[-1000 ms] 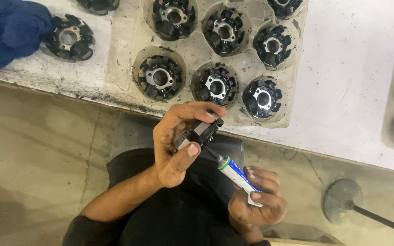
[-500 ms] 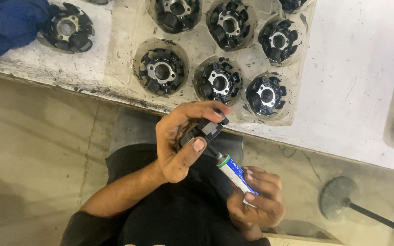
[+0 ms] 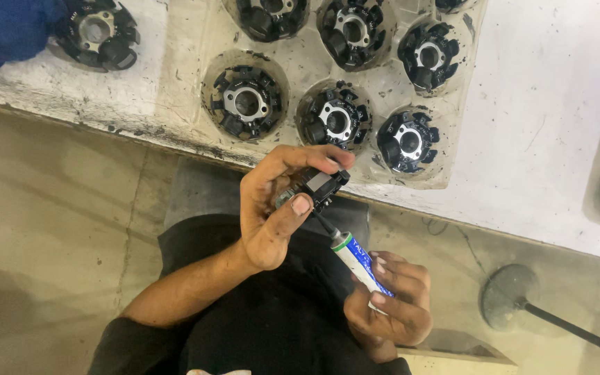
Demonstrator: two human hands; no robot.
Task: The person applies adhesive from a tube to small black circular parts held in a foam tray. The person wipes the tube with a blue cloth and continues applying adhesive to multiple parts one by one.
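The black part (image 3: 319,187) is held up off the counter, just below its front edge and over the lap, pinched in the left hand (image 3: 272,208) — thumb pressed against one face, forefinger curled over the top, so the fingers are clamped on it and one side is left bare toward the tube. That grip looks chosen, as a judgement, to keep the working face exposed and steady.

The tube (image 3: 362,267), white with a green collar and blue print, is gripped low in the right hand (image 3: 390,305), fingers wrapped together round its body. It is tilted up and to the left, and its thin dark nozzle is brought right against the underside of the part — touching it, as far as can be told. Held by the tail end like that, it can be squeezed and aimed at once.

On the counter, near the front edge, a clear moulded tray (image 3: 293,66) is set, and a round black stator (image 3: 247,103) is seated in each visible pocket — kept apart from its neighbours by the pocket walls. One more stator (image 3: 96,31) is left loose on the bare counter toward the left corner, beside a blue sleeve (image 3: 5,31) of someone else. A round base with a rod (image 3: 515,302) is seen on the floor at the right.
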